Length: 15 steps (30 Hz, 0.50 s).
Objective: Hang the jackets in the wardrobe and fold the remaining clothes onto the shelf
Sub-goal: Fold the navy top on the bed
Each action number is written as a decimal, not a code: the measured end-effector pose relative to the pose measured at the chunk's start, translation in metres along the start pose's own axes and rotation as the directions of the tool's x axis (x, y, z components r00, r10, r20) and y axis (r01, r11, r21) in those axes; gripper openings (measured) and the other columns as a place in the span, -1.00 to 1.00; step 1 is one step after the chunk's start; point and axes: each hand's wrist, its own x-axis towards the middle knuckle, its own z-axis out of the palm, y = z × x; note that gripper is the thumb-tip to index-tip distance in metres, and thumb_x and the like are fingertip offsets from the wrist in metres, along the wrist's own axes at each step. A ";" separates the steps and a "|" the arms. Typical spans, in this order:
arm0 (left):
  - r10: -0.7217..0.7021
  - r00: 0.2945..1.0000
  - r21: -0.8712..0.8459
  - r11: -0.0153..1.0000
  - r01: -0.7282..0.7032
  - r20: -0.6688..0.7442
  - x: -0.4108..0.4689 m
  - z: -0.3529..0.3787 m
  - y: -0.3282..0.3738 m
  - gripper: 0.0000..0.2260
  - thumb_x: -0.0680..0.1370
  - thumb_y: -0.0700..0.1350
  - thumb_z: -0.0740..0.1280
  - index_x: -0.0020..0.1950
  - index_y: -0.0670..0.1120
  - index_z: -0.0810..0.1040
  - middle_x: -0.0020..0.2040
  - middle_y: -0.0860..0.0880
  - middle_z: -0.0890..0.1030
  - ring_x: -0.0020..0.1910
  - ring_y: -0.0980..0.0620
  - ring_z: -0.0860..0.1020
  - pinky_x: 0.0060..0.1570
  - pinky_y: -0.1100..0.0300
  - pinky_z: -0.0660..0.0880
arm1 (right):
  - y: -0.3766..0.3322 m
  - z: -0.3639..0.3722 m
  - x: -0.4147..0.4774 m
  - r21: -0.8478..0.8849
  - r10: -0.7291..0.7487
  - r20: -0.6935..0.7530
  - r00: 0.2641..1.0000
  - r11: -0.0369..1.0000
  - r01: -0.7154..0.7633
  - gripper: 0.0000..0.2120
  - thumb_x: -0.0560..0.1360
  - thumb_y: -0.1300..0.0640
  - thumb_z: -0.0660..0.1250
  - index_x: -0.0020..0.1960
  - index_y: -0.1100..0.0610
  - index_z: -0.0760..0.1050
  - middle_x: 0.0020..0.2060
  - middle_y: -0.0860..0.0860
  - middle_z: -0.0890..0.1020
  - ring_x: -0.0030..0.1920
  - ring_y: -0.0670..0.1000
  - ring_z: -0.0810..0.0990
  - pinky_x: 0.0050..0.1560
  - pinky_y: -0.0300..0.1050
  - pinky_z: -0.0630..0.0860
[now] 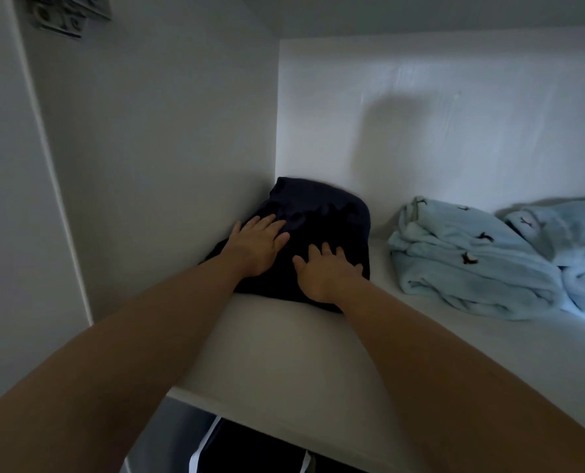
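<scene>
We pressed our left hand (258,244) and right hand (322,271), fingers straight, gripping nothing, flat on the folded navy garment (322,216) on the shelf (284,353).

Both arms (130,336) are bare from the frame edges at 7 and 4 o'clock to the left hand (258,245) and right hand (325,271).
</scene>
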 end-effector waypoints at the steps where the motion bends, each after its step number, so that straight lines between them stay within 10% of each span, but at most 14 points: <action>1: 0.003 1.000 -0.001 1.000 -0.003 0.001 0.006 0.003 -0.001 -0.50 0.70 0.20 -0.09 0.63 0.10 0.11 0.66 0.02 0.09 0.62 -0.11 0.08 0.54 -0.25 0.03 | 0.002 0.001 0.006 0.003 0.002 -0.005 1.000 1.000 -0.002 -0.35 0.66 -0.26 -0.16 0.65 0.04 -0.08 0.65 0.06 -0.05 0.62 0.22 -0.12 0.49 0.45 -0.04; 15: 0.021 0.998 0.013 1.000 -0.020 -0.054 0.044 0.028 -0.004 -0.51 0.71 0.17 -0.07 0.63 0.09 0.13 0.65 0.02 0.12 0.60 -0.12 0.11 0.53 -0.26 0.03 | 0.019 0.015 0.054 0.026 0.002 -0.056 0.998 1.000 -0.001 -0.34 0.64 -0.28 -0.17 0.64 0.01 -0.04 0.64 0.04 0.00 0.62 0.19 -0.06 0.47 0.44 -0.05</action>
